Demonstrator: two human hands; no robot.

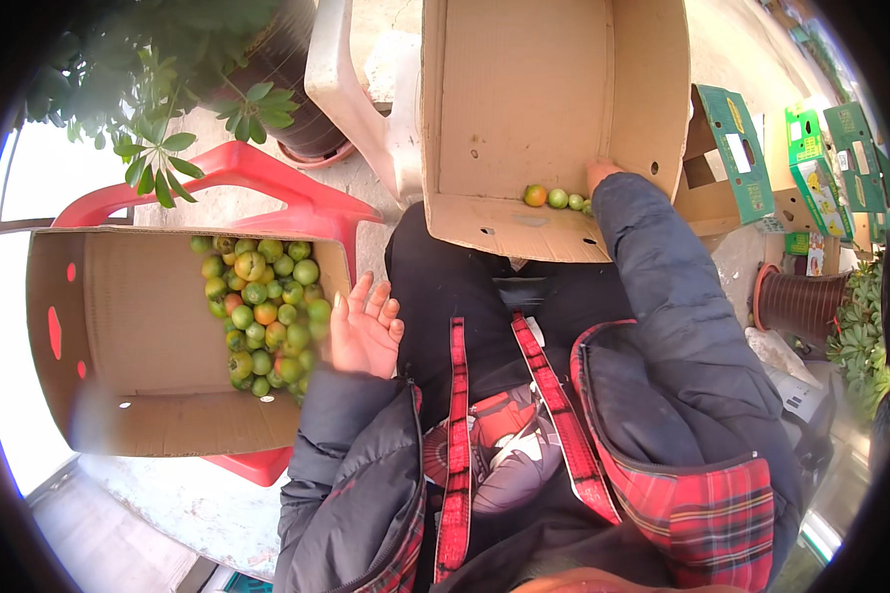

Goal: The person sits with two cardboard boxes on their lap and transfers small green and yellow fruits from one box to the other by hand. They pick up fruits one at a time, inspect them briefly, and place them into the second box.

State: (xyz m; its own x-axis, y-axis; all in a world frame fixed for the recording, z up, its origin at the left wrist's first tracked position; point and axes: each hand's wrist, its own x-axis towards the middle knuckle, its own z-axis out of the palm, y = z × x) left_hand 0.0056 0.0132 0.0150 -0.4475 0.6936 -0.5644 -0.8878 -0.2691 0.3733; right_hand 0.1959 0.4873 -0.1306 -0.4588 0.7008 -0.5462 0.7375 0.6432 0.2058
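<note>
My left hand (365,330) is palm up with slightly curled fingers and holds nothing. It hovers by the right edge of a cardboard box (148,319), where several green and orange tomatoes (267,315) are gathered on the right side. My right arm reaches into a second cardboard box (526,89) in front of me. Of my right hand (601,172) only a small part shows past the dark sleeve, so its fingers and any hold are hidden. Beside it, an orange-green tomato (535,195) and a few smaller green tomatoes (558,198) lie along that box's near wall.
A red plastic stool (267,174) stands under the left box. A white plastic chair or stool (386,141) is beside the front box. Potted plants (289,111) rise at the upper left, another brown pot (797,300) at the right. Green printed cartons (734,152) stand along the right.
</note>
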